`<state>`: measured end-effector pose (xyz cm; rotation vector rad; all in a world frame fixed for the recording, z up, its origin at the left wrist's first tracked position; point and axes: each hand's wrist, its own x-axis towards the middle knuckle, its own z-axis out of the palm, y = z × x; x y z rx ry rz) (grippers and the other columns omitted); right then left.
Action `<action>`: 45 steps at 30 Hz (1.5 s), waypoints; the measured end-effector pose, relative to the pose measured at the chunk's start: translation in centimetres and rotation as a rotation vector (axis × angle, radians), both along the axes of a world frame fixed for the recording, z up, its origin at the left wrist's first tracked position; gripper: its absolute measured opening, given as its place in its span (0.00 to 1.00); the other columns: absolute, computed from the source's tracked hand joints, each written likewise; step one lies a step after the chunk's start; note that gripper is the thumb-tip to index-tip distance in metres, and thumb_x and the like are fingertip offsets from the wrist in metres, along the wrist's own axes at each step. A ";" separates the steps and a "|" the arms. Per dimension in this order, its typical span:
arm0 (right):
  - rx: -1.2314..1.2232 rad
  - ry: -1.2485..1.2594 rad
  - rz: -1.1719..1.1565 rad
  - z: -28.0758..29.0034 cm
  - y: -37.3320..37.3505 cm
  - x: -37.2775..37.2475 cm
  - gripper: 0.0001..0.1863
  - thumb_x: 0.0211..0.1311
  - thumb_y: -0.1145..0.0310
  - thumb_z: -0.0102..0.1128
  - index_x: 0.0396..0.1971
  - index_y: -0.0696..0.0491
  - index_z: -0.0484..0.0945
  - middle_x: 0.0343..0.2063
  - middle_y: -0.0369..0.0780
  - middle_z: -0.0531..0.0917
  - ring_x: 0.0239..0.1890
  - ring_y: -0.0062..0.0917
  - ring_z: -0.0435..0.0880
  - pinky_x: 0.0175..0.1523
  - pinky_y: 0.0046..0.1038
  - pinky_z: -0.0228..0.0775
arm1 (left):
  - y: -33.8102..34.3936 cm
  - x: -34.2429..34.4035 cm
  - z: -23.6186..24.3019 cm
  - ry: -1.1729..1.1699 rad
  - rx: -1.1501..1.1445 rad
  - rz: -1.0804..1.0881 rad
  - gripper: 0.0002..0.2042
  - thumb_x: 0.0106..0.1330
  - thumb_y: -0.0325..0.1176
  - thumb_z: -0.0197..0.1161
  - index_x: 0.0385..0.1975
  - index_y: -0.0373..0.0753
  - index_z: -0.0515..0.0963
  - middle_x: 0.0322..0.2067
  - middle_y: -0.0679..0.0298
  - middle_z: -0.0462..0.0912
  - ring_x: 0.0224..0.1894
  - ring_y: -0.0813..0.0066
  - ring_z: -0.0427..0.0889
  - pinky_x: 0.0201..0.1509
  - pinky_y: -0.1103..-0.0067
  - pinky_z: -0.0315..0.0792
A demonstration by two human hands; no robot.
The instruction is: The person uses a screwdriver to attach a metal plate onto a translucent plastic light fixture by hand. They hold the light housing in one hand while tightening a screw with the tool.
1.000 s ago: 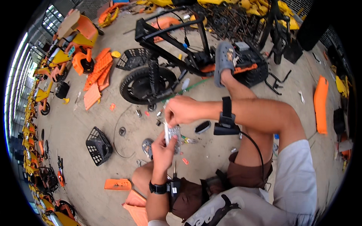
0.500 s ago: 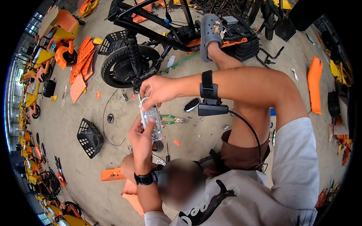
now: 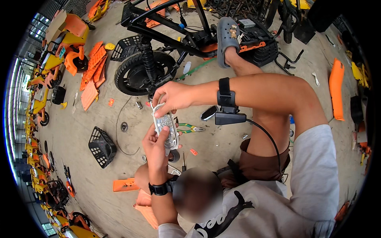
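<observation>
While our left hand [image 3: 155, 143] clamps its fingers on a clear, oblong, silver-rimmed plastic casing [image 3: 172, 135] left of frame centre, our right hand's [image 3: 174, 96] fingers pinch its upper end.

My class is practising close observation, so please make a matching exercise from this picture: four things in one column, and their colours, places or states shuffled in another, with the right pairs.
Column one
1. oval part
2. pliers
3. large wheel
4. long panel

Column two
A. black and round
B. orange, toward the far right
C. held in the left hand and right hand
D. with green and yellow handles

Right pairs: 1-C, 2-D, 3-A, 4-B
</observation>
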<state>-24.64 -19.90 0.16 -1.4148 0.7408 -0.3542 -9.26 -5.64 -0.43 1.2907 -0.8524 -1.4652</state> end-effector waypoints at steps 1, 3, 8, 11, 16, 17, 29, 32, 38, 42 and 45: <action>0.024 -0.009 0.001 0.1 -0.1 -0.2 0.22 0.53 0.63 0.78 0.44 0.56 0.80 0.38 0.39 0.86 0.38 0.20 0.83 0.37 0.23 0.76 | 0.0 0.0 0.1 0.025 -0.006 0.001 0.17 0.73 0.30 0.59 0.57 0.28 0.73 0.42 0.50 0.86 0.35 0.68 0.89 0.26 0.78 0.85; 0.058 -0.008 -0.001 0.1 -0.1 -0.2 0.22 0.54 0.62 0.77 0.45 0.56 0.80 0.39 0.38 0.86 0.39 0.19 0.82 0.37 0.23 0.76 | 0.0 0.2 -0.1 0.031 -0.014 -0.012 0.17 0.73 0.30 0.59 0.57 0.28 0.73 0.42 0.50 0.86 0.35 0.67 0.89 0.27 0.78 0.85; 0.110 0.044 -0.031 0.4 -0.2 0.3 0.22 0.55 0.60 0.77 0.45 0.54 0.80 0.39 0.37 0.85 0.40 0.19 0.82 0.36 0.23 0.76 | -0.1 0.4 -0.4 0.046 -0.029 -0.025 0.17 0.73 0.29 0.59 0.57 0.27 0.73 0.41 0.50 0.86 0.35 0.67 0.89 0.27 0.77 0.86; 0.081 0.063 -0.042 0.7 0.1 0.6 0.22 0.53 0.60 0.77 0.44 0.54 0.80 0.37 0.37 0.85 0.37 0.19 0.82 0.35 0.23 0.76 | 0.0 0.5 -0.4 0.050 -0.036 -0.023 0.16 0.73 0.29 0.58 0.57 0.27 0.73 0.41 0.50 0.86 0.35 0.67 0.89 0.27 0.77 0.86; -0.025 0.040 -0.031 -0.1 0.3 0.6 0.22 0.52 0.62 0.78 0.43 0.56 0.79 0.36 0.40 0.85 0.33 0.20 0.82 0.34 0.23 0.76 | -0.1 0.3 -0.4 0.044 -0.046 -0.038 0.16 0.74 0.28 0.57 0.56 0.27 0.73 0.41 0.50 0.86 0.34 0.67 0.89 0.26 0.77 0.85; -0.044 0.036 -0.031 -0.3 0.3 0.6 0.22 0.52 0.62 0.78 0.43 0.57 0.79 0.36 0.41 0.85 0.32 0.20 0.82 0.34 0.24 0.76 | -0.1 0.3 -0.4 0.050 -0.039 -0.036 0.16 0.74 0.28 0.57 0.56 0.27 0.73 0.41 0.50 0.86 0.34 0.67 0.89 0.26 0.77 0.85; -0.223 0.033 0.006 -0.9 0.4 0.7 0.23 0.55 0.64 0.77 0.45 0.59 0.78 0.38 0.44 0.87 0.35 0.23 0.84 0.35 0.25 0.77 | 0.2 0.5 -1.2 -0.067 -0.063 -0.023 0.16 0.73 0.29 0.57 0.57 0.27 0.72 0.41 0.49 0.85 0.35 0.64 0.88 0.25 0.75 0.83; -0.220 0.018 -0.007 -0.8 0.6 0.8 0.22 0.55 0.63 0.76 0.44 0.58 0.78 0.38 0.44 0.87 0.34 0.23 0.85 0.34 0.25 0.77 | 0.1 0.4 -0.7 -0.055 -0.052 -0.018 0.16 0.73 0.28 0.57 0.56 0.27 0.73 0.40 0.49 0.85 0.34 0.64 0.88 0.24 0.75 0.83; -0.034 -0.023 -0.001 -0.2 0.3 0.6 0.21 0.59 0.59 0.74 0.43 0.57 0.79 0.36 0.40 0.87 0.33 0.19 0.84 0.29 0.23 0.75 | 0.1 0.4 -0.2 0.003 -0.048 -0.016 0.15 0.73 0.28 0.57 0.55 0.27 0.73 0.40 0.49 0.85 0.34 0.64 0.88 0.24 0.75 0.84; 0.014 0.032 -0.019 0.3 0.3 0.7 0.22 0.59 0.56 0.74 0.43 0.57 0.79 0.34 0.39 0.87 0.31 0.18 0.82 0.28 0.22 0.73 | 0.1 0.4 -0.5 0.030 -0.036 -0.014 0.15 0.73 0.28 0.57 0.55 0.27 0.74 0.40 0.50 0.86 0.33 0.67 0.89 0.25 0.77 0.84; -0.047 0.021 -0.001 -0.2 0.3 0.7 0.23 0.57 0.56 0.75 0.42 0.57 0.79 0.34 0.39 0.87 0.30 0.18 0.82 0.27 0.22 0.73 | 0.1 0.4 -0.4 0.041 -0.039 -0.010 0.15 0.73 0.28 0.58 0.55 0.27 0.74 0.40 0.52 0.86 0.33 0.68 0.89 0.25 0.77 0.84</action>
